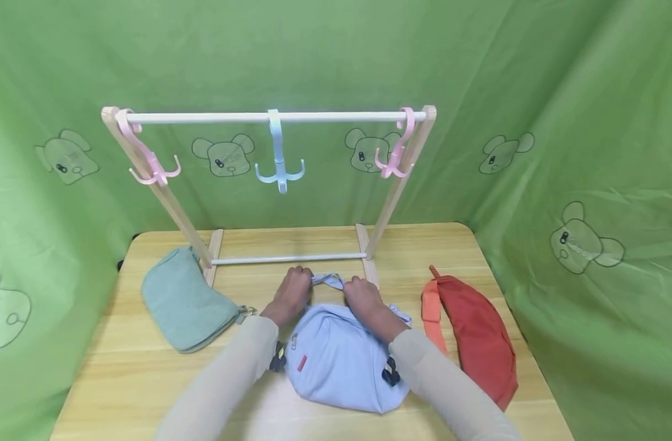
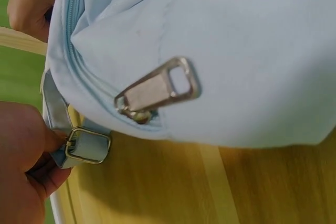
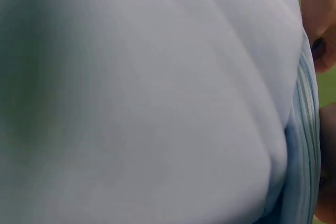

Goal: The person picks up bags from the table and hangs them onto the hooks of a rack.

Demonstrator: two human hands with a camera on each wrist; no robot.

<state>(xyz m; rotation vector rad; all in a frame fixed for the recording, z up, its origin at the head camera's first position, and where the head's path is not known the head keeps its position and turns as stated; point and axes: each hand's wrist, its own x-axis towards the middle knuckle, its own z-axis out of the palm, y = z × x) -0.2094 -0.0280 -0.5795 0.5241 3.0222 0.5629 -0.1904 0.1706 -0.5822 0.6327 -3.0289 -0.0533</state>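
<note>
A light blue bag (image 1: pixel 341 361) with a small red tag (image 1: pixel 302 363) lies on the table between my forearms. Beyond its top edge, my left hand (image 1: pixel 293 293) and right hand (image 1: pixel 365 300) grip its strap (image 1: pixel 328 280), and a short piece spans the gap between them. In the left wrist view, the left fingers pinch the strap beside a metal buckle (image 2: pixel 86 145), and a metal zipper pull (image 2: pixel 157 87) hangs at the end of the bag's zipper. Pale bag fabric (image 3: pixel 157 103) fills most of the right wrist view, with hands partly visible at its right edge.
Behind the bag stands a wooden rack with a white top rail (image 1: pixel 203 117). Two pink hooks (image 1: pixel 156 171) and a blue hook (image 1: pixel 280 165) hang from it. A teal bag (image 1: pixel 187 300) lies at left, a red bag (image 1: pixel 479 337) at right. Green cloth (image 1: pixel 313 55) surrounds the table.
</note>
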